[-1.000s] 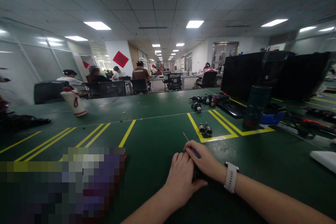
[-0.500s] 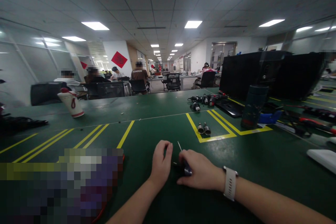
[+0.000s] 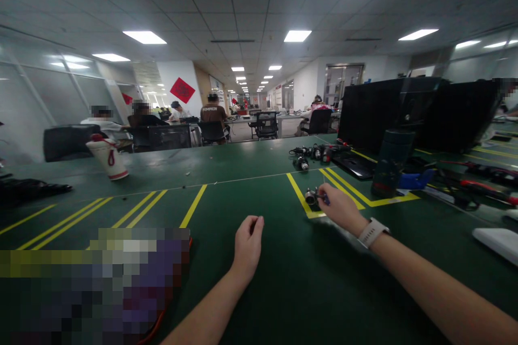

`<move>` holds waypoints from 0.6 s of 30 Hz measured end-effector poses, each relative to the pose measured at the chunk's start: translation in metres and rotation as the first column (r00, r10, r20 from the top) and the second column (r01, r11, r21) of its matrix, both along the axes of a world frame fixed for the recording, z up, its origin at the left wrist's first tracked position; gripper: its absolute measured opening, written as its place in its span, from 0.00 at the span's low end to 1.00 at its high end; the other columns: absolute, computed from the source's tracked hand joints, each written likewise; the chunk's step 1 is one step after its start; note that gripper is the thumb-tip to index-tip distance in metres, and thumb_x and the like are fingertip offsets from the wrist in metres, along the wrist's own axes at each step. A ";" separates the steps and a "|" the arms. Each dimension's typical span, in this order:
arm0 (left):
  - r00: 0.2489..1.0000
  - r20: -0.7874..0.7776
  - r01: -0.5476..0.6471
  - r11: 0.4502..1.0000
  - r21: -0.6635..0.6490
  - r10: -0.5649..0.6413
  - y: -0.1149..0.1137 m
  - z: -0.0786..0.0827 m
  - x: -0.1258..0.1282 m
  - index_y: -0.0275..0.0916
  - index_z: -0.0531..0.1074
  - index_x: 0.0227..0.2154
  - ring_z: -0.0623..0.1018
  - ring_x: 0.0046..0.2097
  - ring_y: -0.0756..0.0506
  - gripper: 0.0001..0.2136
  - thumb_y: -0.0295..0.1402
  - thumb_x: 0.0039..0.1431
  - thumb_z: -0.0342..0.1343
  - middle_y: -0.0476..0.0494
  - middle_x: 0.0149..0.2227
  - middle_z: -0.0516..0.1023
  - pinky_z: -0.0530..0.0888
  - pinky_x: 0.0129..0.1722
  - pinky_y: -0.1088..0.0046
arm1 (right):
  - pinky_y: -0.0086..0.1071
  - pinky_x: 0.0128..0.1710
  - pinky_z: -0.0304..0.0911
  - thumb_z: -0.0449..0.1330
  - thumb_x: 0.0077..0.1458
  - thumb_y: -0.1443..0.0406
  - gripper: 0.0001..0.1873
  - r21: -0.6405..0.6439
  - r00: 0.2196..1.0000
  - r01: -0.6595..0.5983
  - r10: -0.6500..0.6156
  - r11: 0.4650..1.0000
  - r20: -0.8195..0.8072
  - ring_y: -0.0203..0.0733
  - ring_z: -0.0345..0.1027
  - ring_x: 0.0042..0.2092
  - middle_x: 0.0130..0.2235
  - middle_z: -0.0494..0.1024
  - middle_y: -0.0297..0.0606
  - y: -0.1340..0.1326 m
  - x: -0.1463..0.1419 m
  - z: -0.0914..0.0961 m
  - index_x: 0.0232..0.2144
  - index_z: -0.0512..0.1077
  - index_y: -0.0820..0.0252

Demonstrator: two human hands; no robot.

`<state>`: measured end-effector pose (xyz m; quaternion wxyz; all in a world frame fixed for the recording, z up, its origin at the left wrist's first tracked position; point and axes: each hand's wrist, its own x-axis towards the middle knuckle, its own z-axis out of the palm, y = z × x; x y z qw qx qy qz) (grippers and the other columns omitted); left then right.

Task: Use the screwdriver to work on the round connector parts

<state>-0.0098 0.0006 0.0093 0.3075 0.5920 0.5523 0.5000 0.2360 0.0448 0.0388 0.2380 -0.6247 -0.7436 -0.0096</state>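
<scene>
My right hand (image 3: 342,209) reaches into the yellow taped box on the green table (image 3: 251,194), its fingers closed round a small dark blue piece (image 3: 326,199). A thin metal shaft shows just above those fingers. Most of the piece is hidden by the hand, so its kind is unclear. Right beside it stands a short metal cylinder (image 3: 311,197); the fingers partly cover a second metal piece there. My left hand (image 3: 247,245) hovers over the table in front of me, fingers curled and thumb pressed to them. Whatever it may hold is hidden.
Dark corded parts (image 3: 301,163) lie behind the box. A dark bottle (image 3: 390,164) and a black computer case (image 3: 376,113) stand to the right, near a blue object (image 3: 416,180). On the left are a white cup (image 3: 108,159) and a blurred-out, red-edged item (image 3: 162,307).
My right hand has moved forward and right, carrying the dark blue piece from beside my left hand to the metal cylinders. The left hand has hardly moved.
</scene>
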 end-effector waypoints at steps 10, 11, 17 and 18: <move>0.998 -0.050 0.047 0.998 -0.039 -0.049 -0.003 0.005 0.004 0.38 0.69 0.26 0.69 0.28 0.46 0.14 0.42 0.57 0.46 0.50 0.25 0.67 0.67 0.28 0.72 | 0.40 0.39 0.68 0.55 0.60 0.63 0.12 -0.102 0.898 0.421 -0.398 0.901 0.188 0.41 0.70 0.40 0.43 0.73 0.40 0.027 0.075 -0.025 0.44 0.68 0.64; 0.997 -0.052 0.052 0.998 -0.043 -0.054 -0.004 0.005 0.004 0.38 0.69 0.27 0.70 0.28 0.46 0.13 0.41 0.58 0.46 0.49 0.25 0.68 0.67 0.28 0.71 | 0.40 0.40 0.68 0.55 0.60 0.62 0.13 -0.112 0.895 0.425 -0.398 0.898 0.200 0.41 0.70 0.41 0.44 0.73 0.40 0.028 0.076 -0.027 0.45 0.67 0.63; 0.997 -0.058 0.054 0.998 -0.045 -0.056 -0.005 0.006 0.003 0.38 0.70 0.27 0.70 0.29 0.45 0.12 0.38 0.58 0.46 0.48 0.26 0.68 0.67 0.29 0.70 | 0.40 0.39 0.68 0.55 0.59 0.62 0.13 -0.108 0.894 0.422 -0.394 0.900 0.214 0.42 0.70 0.41 0.44 0.72 0.41 0.031 0.074 -0.034 0.45 0.67 0.64; 0.997 -0.061 0.054 0.997 -0.048 -0.057 -0.006 0.007 0.003 0.37 0.70 0.28 0.70 0.29 0.45 0.12 0.38 0.58 0.46 0.48 0.26 0.68 0.67 0.29 0.70 | 0.39 0.39 0.68 0.55 0.59 0.62 0.13 -0.097 0.895 0.421 -0.396 0.902 0.207 0.41 0.70 0.40 0.44 0.73 0.40 0.030 0.074 -0.034 0.44 0.68 0.64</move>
